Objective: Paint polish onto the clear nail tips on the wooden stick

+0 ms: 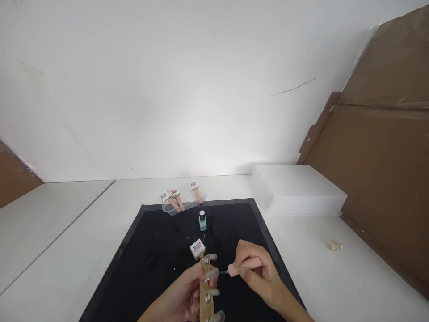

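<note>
My left hand (189,293) is closed around a wooden nail tip stand (203,293), which carries several clear false nails in a row along its right side. In my right hand (259,273) is a pink-handled nail polish brush (246,265), held in a pinch. Its bristle end reaches left to one false nail (212,273), touching it or very close. Just beyond the stand is a square bottle with a floral label on top (197,248). Farther back, a teal nail polish bottle with a dark, pale-topped cap (203,221) stands upright.
A black mat (150,250) covers the middle of the white table. At its back edge, a clear tray (189,205) holds several pink-handled bottles (174,202). A translucent white box (298,192) stands at right, with small beige pieces (335,247) nearer me. Brown cardboard (378,179) borders the right.
</note>
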Tool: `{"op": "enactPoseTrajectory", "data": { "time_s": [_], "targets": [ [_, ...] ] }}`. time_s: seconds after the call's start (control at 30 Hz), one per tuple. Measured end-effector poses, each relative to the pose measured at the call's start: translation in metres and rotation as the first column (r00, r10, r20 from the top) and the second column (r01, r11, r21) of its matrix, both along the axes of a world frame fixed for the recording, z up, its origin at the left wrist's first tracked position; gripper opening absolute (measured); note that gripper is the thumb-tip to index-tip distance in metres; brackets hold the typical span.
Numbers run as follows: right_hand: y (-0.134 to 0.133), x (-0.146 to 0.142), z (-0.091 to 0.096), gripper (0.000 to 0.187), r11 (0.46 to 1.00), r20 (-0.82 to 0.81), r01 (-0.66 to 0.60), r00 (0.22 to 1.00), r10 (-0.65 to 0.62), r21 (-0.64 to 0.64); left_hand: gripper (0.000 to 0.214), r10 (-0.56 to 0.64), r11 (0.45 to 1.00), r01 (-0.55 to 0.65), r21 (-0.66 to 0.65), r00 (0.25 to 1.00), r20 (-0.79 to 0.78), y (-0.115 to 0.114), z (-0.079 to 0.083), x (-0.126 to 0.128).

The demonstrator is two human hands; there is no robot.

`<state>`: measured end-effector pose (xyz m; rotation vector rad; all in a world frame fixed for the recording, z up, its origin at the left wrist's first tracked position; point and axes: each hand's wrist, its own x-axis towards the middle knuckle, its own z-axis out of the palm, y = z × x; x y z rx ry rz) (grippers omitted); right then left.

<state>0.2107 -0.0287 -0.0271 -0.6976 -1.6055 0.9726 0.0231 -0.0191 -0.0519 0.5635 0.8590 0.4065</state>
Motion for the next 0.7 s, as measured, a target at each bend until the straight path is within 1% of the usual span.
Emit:
{"op": "enactPoseTrajectory", "data": {
  "time_s": [0.13,0.2,0.27,0.33,0.4,0.47,0.53,0.57,0.63,0.7],
  "targets": [
    [-0.0006,0.0004,0.0007,0.018,0.998,0.001,-0.07,0.998,0.07,0.004,0.027,-0.016,1.0,0.016,-0.009,0.999,-0.032,-0.0004,0.002,0.0012],
    [0.0,-0.0007,0.0004,0.018,0.998,0.032,-0.065,0.997,0.065,-0.009,0.027,-0.034,0.999,0.034,-0.011,0.999,-0.042,-0.0012,0.0019,0.0019],
    [0.0009,-0.0015,-0.0006,0.015,0.997,0.047,-0.011,0.999,0.015,-0.083,0.026,-0.046,0.999,0.046,0.007,0.998,-0.032,-0.0024,0.0017,0.002],
    [0.0018,-0.0016,-0.0021,0.014,0.98,0.021,0.044,0.999,-0.041,-0.192,0.023,-0.045,0.999,0.045,0.031,0.999,-0.016,-0.0037,0.002,0.0015],
    [0.0021,-0.001,-0.0035,0.014,0.964,-0.034,0.044,0.998,-0.055,-0.264,0.019,-0.043,0.998,0.044,0.037,0.999,-0.016,-0.0044,0.0028,0.001],
    [0.0016,-0.0004,-0.0041,0.011,0.967,-0.079,-0.016,0.997,-0.004,-0.255,0.018,-0.043,0.999,0.044,0.029,0.999,-0.031,-0.0047,0.0038,0.0009],
    [0.001,-0.0005,-0.0039,0.009,0.974,-0.073,-0.076,0.995,0.062,-0.211,0.02,-0.049,0.999,0.051,0.018,0.997,-0.055,-0.0048,0.0047,0.0011],
    [0.0009,-0.0008,-0.0038,0.01,0.975,-0.054,-0.083,0.996,0.073,-0.205,0.021,-0.054,0.998,0.055,0.012,0.996,-0.067,-0.005,0.005,0.0013],
    [0.0016,-0.0016,-0.0039,0.01,0.968,-0.016,-0.045,0.999,0.043,-0.247,0.022,-0.061,0.998,0.061,0.007,0.995,-0.082,-0.0055,0.0057,0.0015],
    [0.0032,-0.0022,-0.0048,0.013,0.944,-0.019,0.024,0.999,-0.033,-0.328,0.02,-0.053,0.999,0.053,0.002,0.995,-0.079,-0.006,0.0063,0.0015]
  ]
}}
